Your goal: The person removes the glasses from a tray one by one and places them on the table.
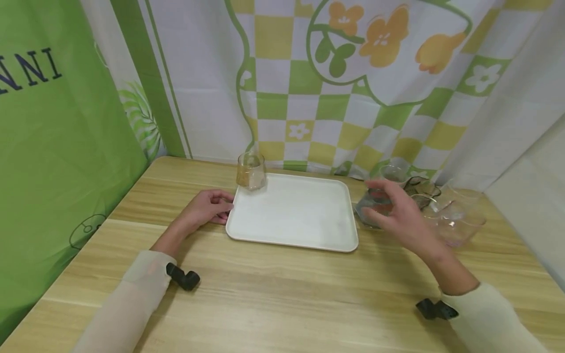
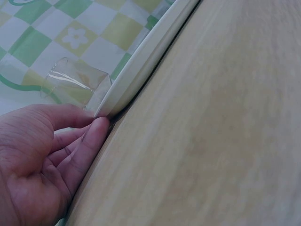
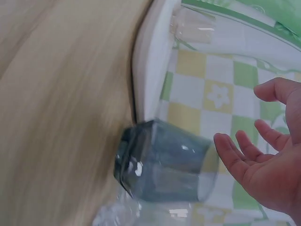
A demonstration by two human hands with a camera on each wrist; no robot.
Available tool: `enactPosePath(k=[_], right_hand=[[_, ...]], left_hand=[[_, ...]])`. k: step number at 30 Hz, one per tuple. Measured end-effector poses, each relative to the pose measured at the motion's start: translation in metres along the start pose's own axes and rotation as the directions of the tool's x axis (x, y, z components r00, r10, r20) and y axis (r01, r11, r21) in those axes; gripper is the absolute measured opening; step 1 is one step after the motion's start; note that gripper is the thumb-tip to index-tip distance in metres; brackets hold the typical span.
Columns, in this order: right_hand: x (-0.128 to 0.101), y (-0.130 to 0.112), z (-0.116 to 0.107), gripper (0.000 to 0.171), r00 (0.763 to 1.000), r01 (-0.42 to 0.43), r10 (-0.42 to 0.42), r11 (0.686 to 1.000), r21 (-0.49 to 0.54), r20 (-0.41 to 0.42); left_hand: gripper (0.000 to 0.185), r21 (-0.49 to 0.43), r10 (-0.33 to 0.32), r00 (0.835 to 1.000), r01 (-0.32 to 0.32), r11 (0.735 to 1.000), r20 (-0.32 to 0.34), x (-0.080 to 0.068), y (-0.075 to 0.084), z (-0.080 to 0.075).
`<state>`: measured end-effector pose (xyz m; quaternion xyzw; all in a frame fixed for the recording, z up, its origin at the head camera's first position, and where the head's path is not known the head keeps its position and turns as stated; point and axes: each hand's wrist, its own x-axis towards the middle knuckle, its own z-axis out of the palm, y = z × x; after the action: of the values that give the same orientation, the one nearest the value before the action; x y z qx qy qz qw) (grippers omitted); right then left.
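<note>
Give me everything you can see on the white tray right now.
The white tray is a rounded-corner rectangle with a raised rim, matte, plastic by the look. It lies flat on the wooden table. An amber glass stands upright in its far left corner. The left hand touches its left edge with its fingertips; the right hand is clear of it.

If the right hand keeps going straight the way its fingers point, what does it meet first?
Probably the grey glass: the right hand is open, apart from it, fingers aimed at its side. Depth is unclear.

The right hand [image 1: 399,215] partly hides the grey glass [image 1: 371,208].
</note>
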<state>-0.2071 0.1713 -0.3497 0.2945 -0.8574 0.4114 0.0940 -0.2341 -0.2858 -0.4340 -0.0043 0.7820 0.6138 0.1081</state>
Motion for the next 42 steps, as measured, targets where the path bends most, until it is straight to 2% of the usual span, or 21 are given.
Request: enactPosePath(k=[8, 18, 28, 42], right_hand=[[0.019, -0.001, 0.025, 0.054, 0.998, -0.048, 0.044, 0.995, 0.082, 0.048], [0.045, -0.003, 0.051, 0.055, 0.987, -0.085, 0.07, 0.991, 0.105, 0.141], [0.073, -0.003, 0.077, 0.06, 0.982, -0.115, 0.097, 0.988, 0.106, 0.164], [0.107, -0.007, 0.121, 0.069, 0.952, -0.236, 0.193, 0.957, 0.168, 0.239]], left_hand=[[0.036, -0.003, 0.002, 1.0, -0.002, 1.0, 0.009, 0.002, -0.002, -0.001], [0.036, 0.011, 0.001, 1.0, -0.001, 1.0, 0.002, 0.0, 0.0, -0.001], [0.035, -0.003, 0.004, 1.0, -0.004, 1.0, 0.009, 0.0, 0.0, -0.003], [0.037, 0.017, 0.003, 1.0, -0.004, 1.0, 0.013, 0.004, -0.003, -0.004]])
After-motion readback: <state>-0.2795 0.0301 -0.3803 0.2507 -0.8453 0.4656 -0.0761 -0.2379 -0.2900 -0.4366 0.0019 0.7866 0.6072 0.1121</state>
